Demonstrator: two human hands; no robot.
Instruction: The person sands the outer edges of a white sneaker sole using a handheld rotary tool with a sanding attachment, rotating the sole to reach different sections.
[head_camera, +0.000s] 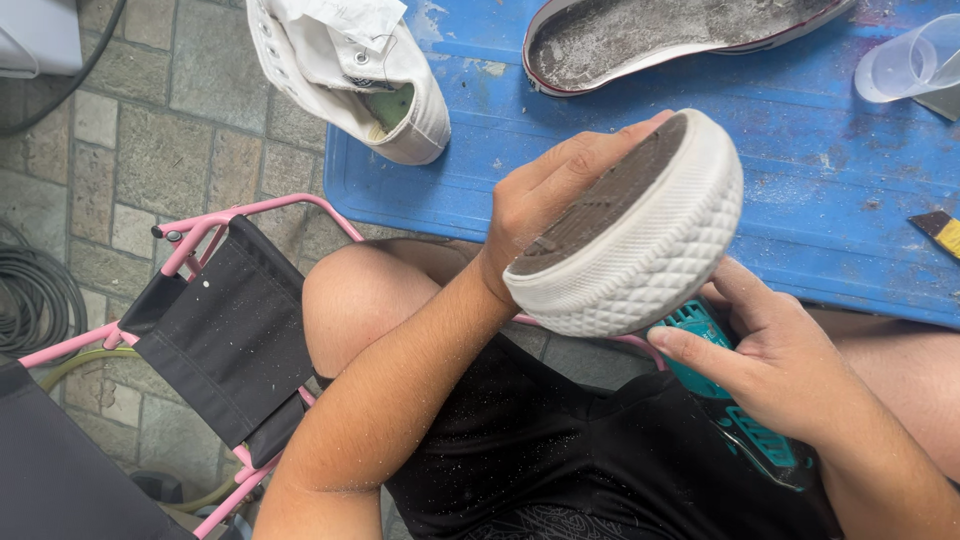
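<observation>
Two bare hands worked over lap, beside blue plastic table. Left hand gripped white rubber-toed sneaker with dusty brown sole, sole turned up, toe cap facing camera, held above knees just off table's near edge. Right hand closed around teal power tool, tool body mostly hidden under sneaker and palm. Second white canvas sneaker lay at table's left corner. Loose grey-soled shoe rested sole-up on tabletop, well apart. Pink-framed folding chair with black fabric stood at left.
</observation>
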